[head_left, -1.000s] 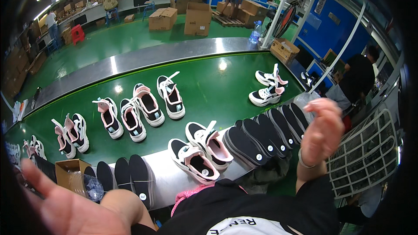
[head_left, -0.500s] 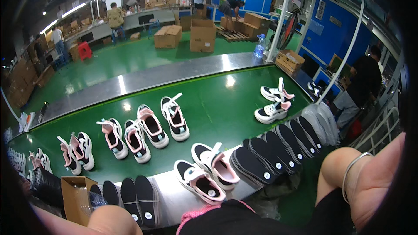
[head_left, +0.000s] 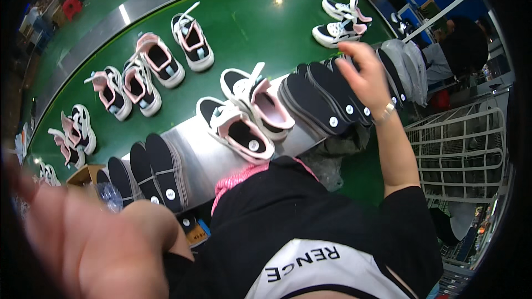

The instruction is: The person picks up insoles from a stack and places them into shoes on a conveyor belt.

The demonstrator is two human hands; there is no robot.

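Note:
My right hand (head_left: 363,72) hovers over the stacks of black insoles (head_left: 330,88), its thumb and fingers apart and nothing between them. Large and smeared at the lower left, my left hand (head_left: 83,238) is raised close to the view, its fingers lost in blur and the dark rim. Between my hands, a white, black and pink sneaker (head_left: 244,135) lies tilted on the metal ledge (head_left: 194,160) right in front of me. Its mate (head_left: 266,105) leans beside it, tongue pulled up. More banded black insoles (head_left: 160,166) stand on the ledge's left part.
Several similar sneakers (head_left: 158,58) stand along the green belt (head_left: 249,27); another pair (head_left: 341,25) sits at the far right. An open cardboard box (head_left: 83,176) is at the left. A white wire rack (head_left: 460,149) stands right of me, with a person (head_left: 465,50) beyond it.
The view has tilted down, bringing my lap in. My right hand has come down from the right rim to above the insoles. My left hand now shows large at lower left. The sneakers have stayed put.

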